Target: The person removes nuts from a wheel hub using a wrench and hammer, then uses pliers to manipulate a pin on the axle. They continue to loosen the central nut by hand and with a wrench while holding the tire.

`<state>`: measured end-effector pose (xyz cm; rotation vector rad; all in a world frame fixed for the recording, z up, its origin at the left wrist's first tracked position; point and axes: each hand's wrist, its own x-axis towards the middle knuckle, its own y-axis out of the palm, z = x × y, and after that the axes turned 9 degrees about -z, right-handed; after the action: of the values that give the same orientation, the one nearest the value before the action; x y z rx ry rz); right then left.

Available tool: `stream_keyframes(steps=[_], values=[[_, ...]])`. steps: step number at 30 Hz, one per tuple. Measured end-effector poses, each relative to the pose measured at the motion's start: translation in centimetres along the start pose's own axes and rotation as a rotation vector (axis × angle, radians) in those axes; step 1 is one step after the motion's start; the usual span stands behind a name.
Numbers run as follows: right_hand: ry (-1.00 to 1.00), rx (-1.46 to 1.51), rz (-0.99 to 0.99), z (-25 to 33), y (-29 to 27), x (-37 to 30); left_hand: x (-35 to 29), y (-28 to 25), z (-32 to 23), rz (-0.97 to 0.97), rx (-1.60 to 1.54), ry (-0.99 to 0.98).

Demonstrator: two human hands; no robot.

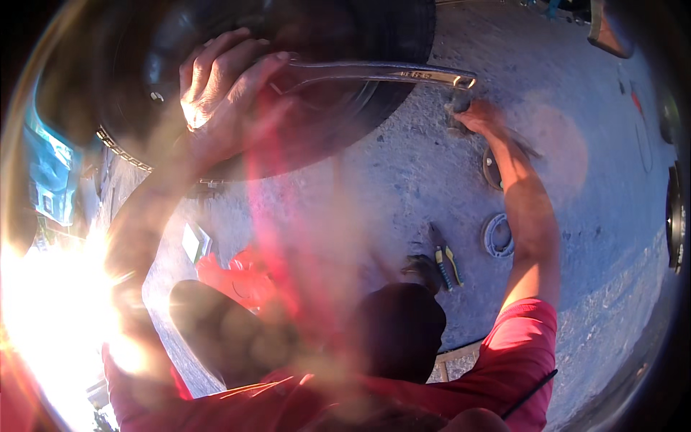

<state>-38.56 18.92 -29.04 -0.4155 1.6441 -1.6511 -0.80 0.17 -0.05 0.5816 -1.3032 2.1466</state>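
Note:
A large black tyre (399,50) fills the upper left. Over it, my left hand (227,90) is closed around the left end of a long metal wrench (381,70), whose head is mostly hidden by the fingers. The wrench handle points right and ends in a hole, just above my right hand (482,117). That hand is low over the ground, its fingers closed on a hammer-like tool (458,108) with a blurred grey head. A thin handle (525,142) shows behind the wrist.
Pliers (448,266) with yellow-and-dark handles lie near my knees, beside a pale ring-shaped coil (497,235). A round dark disc (493,169) is partly behind my right forearm. A red plastic bag (241,277) lies at my left knee. Strong sun glare washes out the lower left.

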Motion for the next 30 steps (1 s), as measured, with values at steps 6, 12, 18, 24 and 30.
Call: stream_keyframes(steps=[6,12,18,24,30], values=[[-0.101,-0.059,-0.270,1.1,3.9,-1.2,0.1,-0.3,0.2,-0.018,-0.006,0.023],[-0.220,-0.148,-0.216,-2.1,6.1,1.5,0.0,0.0,0.0,-0.039,-0.016,0.009],[-0.464,-0.112,-0.256,-1.0,2.7,-0.8,-1.0,0.1,0.0,-0.040,0.001,-0.010],[-0.338,-0.035,-0.178,1.9,-2.0,-6.2,-1.3,-0.2,0.3,-0.004,0.004,-0.010],[0.285,1.083,0.157,0.6,-7.6,-17.0,-0.9,-0.3,-0.1,-0.003,-0.030,-0.024]])
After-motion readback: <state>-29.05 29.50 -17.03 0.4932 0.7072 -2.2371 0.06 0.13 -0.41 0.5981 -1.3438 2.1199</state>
